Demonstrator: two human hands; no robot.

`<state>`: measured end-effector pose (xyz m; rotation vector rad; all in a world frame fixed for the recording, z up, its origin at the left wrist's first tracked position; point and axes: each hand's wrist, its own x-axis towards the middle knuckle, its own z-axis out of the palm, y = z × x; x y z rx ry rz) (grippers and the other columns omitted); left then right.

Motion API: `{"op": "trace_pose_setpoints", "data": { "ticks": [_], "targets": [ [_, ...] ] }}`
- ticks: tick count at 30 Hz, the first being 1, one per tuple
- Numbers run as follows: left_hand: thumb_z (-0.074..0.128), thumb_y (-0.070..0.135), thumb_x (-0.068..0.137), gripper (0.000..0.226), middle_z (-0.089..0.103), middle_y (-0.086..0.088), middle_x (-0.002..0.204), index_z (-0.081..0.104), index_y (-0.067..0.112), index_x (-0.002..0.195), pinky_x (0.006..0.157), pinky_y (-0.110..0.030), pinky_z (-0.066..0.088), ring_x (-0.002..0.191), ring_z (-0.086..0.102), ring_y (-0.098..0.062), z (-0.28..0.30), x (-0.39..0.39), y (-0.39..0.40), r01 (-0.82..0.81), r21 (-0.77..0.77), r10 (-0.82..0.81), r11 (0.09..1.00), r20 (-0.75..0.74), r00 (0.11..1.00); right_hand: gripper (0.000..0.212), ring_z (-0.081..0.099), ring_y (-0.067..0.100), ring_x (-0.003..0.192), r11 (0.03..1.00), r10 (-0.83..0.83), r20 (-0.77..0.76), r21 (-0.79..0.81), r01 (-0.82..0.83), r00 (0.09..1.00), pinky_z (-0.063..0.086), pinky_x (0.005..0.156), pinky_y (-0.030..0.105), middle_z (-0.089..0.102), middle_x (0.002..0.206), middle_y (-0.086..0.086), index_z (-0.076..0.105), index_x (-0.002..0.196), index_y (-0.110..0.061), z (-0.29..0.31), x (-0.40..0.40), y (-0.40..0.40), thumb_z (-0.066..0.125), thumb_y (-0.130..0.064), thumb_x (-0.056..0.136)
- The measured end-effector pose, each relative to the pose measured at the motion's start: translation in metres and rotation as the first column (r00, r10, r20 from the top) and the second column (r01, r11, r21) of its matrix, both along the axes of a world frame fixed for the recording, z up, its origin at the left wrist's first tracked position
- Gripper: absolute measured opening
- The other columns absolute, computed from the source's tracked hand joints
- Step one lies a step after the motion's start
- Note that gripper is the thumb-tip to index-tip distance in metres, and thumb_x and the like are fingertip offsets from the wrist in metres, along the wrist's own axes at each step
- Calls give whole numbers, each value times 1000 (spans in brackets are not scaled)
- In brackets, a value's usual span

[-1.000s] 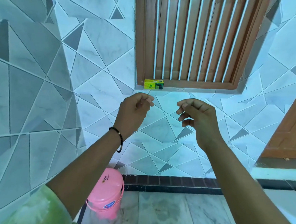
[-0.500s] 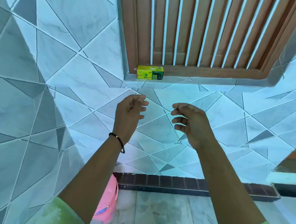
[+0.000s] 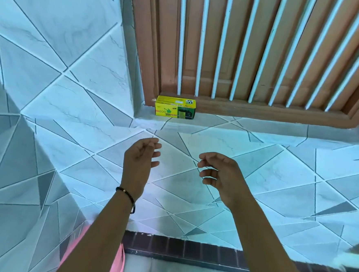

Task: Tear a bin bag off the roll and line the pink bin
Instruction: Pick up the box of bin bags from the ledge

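Observation:
A yellow and green bin bag box (image 3: 175, 107) stands on the tiled window sill (image 3: 260, 126), at its left end. Both my hands are raised in front of the wall, below the box and apart from it. My left hand (image 3: 139, 160) has its fingers loosely curled and spread, holding nothing. My right hand (image 3: 220, 172) is the same, fingers bent and empty. The pink bin (image 3: 116, 265) shows only as a sliver at the bottom, mostly hidden behind my left forearm.
A wooden window (image 3: 254, 52) with white bars fills the top. Grey patterned tiles cover the wall (image 3: 61, 85), which juts out on the left. A dark brick skirting strip (image 3: 208, 254) runs along the floor edge.
My view has tilted up and moved closer to the sill, so the box looks larger and the bin has slid almost out of view. Both hands stay raised and empty.

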<state>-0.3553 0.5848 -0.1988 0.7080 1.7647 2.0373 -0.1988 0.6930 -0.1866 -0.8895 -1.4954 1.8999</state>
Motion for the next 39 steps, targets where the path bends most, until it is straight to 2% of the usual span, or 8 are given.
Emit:
{"op": "trace_pose_setpoints", "data": {
  "ticks": [8,14,17,21,28,33,36,39],
  "targets": [
    [52,5,90,14,60,0,93,61,11,100,76,-25,46,84,54,-14,-7,-87,75,-55,-15,54,998,-15,998,21,58,21,67,988,-155,-15,-9,155,988,49,66,27,67,82,9,65,83,-8,4,-76,63,46,-4,92],
    [54,3,88,19,59,3,93,54,6,107,85,-19,45,81,56,4,4,-145,135,-41,-47,30,998,-204,978,24,54,19,81,914,-399,-35,69,401,916,45,79,29,63,86,4,64,72,-18,7,-140,123,55,-1,87],
    [54,9,89,22,65,-4,105,56,9,110,96,-37,47,96,61,-18,-1,-159,151,-2,-156,-41,988,-272,962,27,58,15,87,920,-350,13,192,341,937,43,78,22,66,93,0,68,90,-17,0,-159,135,49,2,88],
    [50,31,81,40,68,-4,108,58,13,116,94,-36,48,97,63,-20,-8,-160,155,-32,-202,-40,979,-341,939,49,59,8,92,908,-267,63,351,229,962,43,74,14,68,103,-4,65,117,-19,-6,-173,138,40,10,85],
    [56,30,85,43,69,3,113,56,18,127,94,-18,46,103,64,-7,-5,-128,140,32,-39,-40,999,-211,977,41,59,3,110,938,-123,-139,308,161,983,45,92,11,65,121,-6,53,132,-19,-7,-152,118,53,-8,93],
    [61,13,87,37,61,-4,118,53,13,124,83,-4,44,100,58,6,-3,-82,126,-134,134,150,982,-112,982,11,65,16,84,944,-292,-235,85,319,927,53,75,37,67,97,0,61,100,-11,-10,-127,90,58,-9,89],
    [68,25,81,54,41,-7,139,45,27,129,96,-31,50,124,49,-15,-10,-51,120,-171,205,179,964,-23,984,14,66,17,77,954,-286,-240,14,298,928,55,72,37,64,101,6,57,98,-12,-19,-108,71,59,-4,87],
    [65,14,83,66,38,0,142,31,39,134,70,-41,58,107,59,-19,-13,-20,109,-134,295,42,946,298,954,23,68,17,77,967,-232,-214,54,249,949,54,74,37,67,109,9,59,107,-12,-27,-83,52,62,-5,86]
  ]
}}
